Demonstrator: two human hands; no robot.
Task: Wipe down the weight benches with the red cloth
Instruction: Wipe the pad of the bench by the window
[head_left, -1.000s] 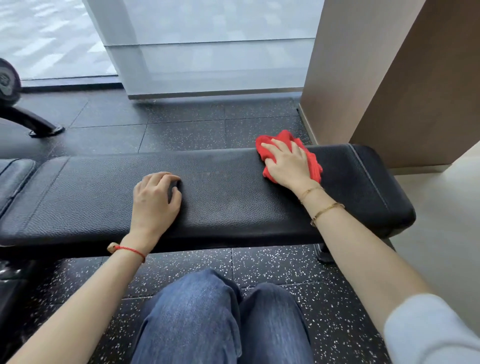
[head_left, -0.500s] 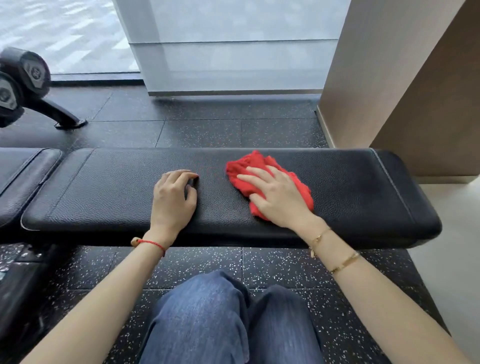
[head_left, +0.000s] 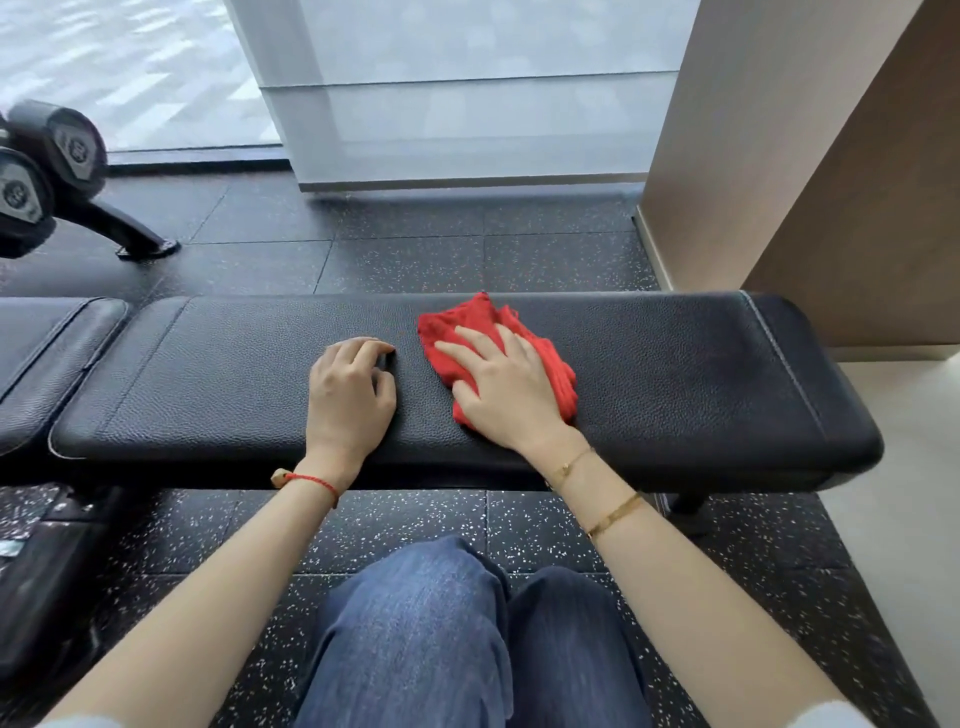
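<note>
- The long black padded bench (head_left: 675, 384) with grained leather-like cover lies across the view, and all places below are given relative to it
- The crumpled red cloth (head_left: 550, 358) lies on the top of the bench, a little right of its middle, and reaches close to the far edge
- The right hand (head_left: 501, 387) lies flat on the red cloth, palm down; its fingers (head_left: 457, 351) are spread wide and press on the cloth, not closed around it
- The left hand (head_left: 348, 397) rests on the bare top of the bench, just left of the cloth and not touching it; its fingers (head_left: 363, 345) are curled in, narrow, and hold nothing
- A thin red string bracelet (head_left: 311, 480) is on the left wrist, at the near edge of the bench
- Two thin gold bracelets (head_left: 613, 517) are on the right forearm, at the near side of the bench
- A second black pad (head_left: 47, 353) is just beyond the left end of the bench
- Two dark dumbbell heads (head_left: 67, 143) on a rack are behind the bench, far to the left
- Knees in blue jeans (head_left: 431, 623) are in front of the bench, over the black speckled floor (head_left: 415, 260)
</note>
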